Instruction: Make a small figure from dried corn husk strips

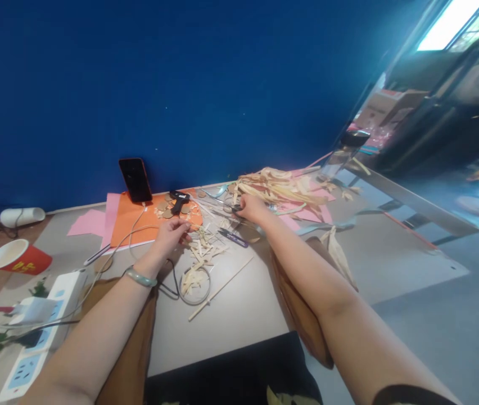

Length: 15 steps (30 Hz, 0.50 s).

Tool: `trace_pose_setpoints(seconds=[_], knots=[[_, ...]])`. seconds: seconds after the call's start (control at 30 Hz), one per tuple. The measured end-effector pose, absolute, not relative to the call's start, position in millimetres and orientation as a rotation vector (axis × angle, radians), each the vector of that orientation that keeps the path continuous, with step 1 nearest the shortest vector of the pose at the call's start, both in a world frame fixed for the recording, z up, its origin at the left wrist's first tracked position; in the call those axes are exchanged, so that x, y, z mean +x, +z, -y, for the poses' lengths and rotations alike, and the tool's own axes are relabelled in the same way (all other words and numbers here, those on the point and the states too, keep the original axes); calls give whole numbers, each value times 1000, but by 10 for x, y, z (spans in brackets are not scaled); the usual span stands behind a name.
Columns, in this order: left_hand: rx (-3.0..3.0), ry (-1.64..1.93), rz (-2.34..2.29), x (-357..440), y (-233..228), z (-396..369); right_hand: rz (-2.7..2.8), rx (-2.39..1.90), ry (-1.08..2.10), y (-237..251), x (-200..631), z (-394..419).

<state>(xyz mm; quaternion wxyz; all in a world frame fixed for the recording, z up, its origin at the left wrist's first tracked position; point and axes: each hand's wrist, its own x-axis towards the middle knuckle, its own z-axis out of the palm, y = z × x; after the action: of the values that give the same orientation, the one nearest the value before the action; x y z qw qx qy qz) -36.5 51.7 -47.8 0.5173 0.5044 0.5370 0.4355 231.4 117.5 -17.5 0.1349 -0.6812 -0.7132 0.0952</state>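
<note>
Wire ring [196, 285]: near table edge, holding a few husk pieces.
Cut husk strips [203, 246]: scattered beside the left hand.
Left hand [173, 232]: fingers pinching a thin strip end.
Right hand [251, 207]: closed around scissors [231, 208] at the uncut husk pile [279, 188].
Progress: some strips cut; most husks appear uncut.
Orange sheet [138, 228]: glue gun [178, 201], phone [135, 179] behind.

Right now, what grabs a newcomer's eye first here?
The deep blue wall fills the top of the view, with a dark phone propped against it on an orange sheet. At the table's middle, the right hand reaches into a pile of dried husk strips, while the left hand pinches a thin strip above scattered cuttings. A red paper cup lies on its side at far left.
</note>
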Motion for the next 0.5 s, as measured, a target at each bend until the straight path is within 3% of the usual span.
trace_pose_setpoints(seconds=[0.5], knots=[[1255,980,-1382,-276,-521,-512,2096,-2087,272,-174,2267,-1241]])
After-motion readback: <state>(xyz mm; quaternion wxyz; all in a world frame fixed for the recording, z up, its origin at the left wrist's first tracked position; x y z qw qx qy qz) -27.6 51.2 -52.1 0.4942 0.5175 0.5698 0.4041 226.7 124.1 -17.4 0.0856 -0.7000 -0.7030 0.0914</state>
